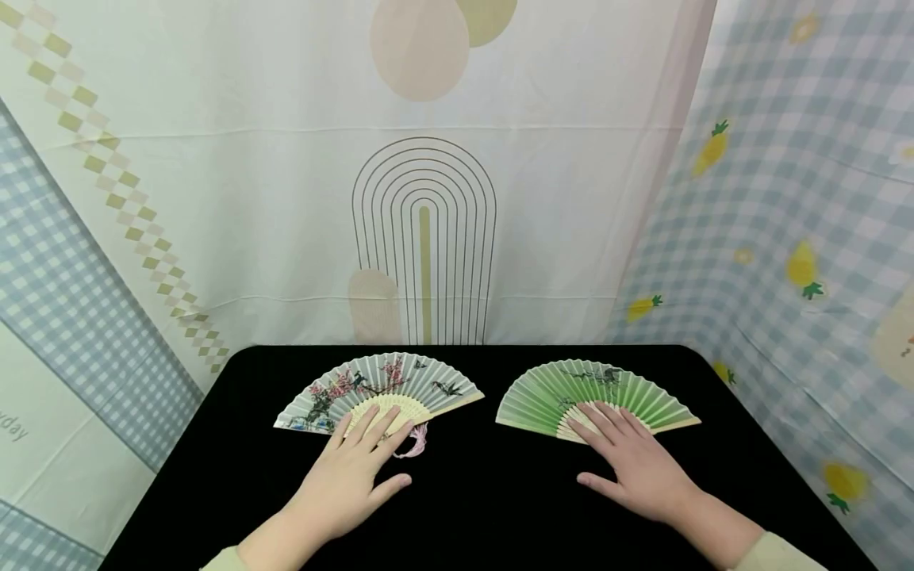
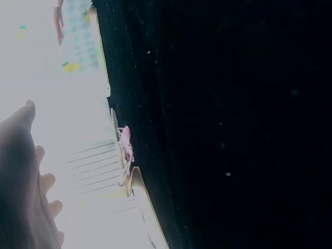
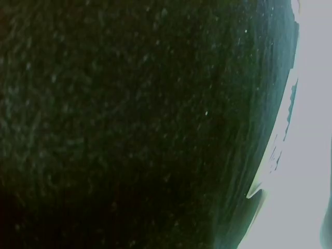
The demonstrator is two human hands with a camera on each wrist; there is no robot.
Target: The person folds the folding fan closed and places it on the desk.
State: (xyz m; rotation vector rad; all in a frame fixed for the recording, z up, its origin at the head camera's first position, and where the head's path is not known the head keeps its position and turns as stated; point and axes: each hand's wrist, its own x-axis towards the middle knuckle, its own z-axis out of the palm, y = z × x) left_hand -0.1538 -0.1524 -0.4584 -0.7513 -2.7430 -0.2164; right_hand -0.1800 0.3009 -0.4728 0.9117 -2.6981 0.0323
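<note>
Two folding fans lie spread on the black table. The left one, a white fan [image 1: 385, 379] with pink blossoms and dark birds, has a pink tassel [image 1: 420, 441] at its base. On the right is a green fan [image 1: 535, 392] with a dark printed design. My left hand [image 1: 346, 488], fingers straight and spread, overlaps the white fan's pale ribs in the head view. In the left wrist view, that hand [image 2: 21, 187] hovers above the table beside the fan. My right hand [image 1: 639, 468] stretches flat over the green fan's ribs, thumb pointing inward. Neither hand grips anything.
The black table [image 1: 493, 507] has rounded far corners. Behind it hangs a pale curtain [image 1: 571, 198] printed with arches and circles. Blue checked cloth [image 1: 757, 317] with pineapples hangs along the right side, and more checked cloth on the left.
</note>
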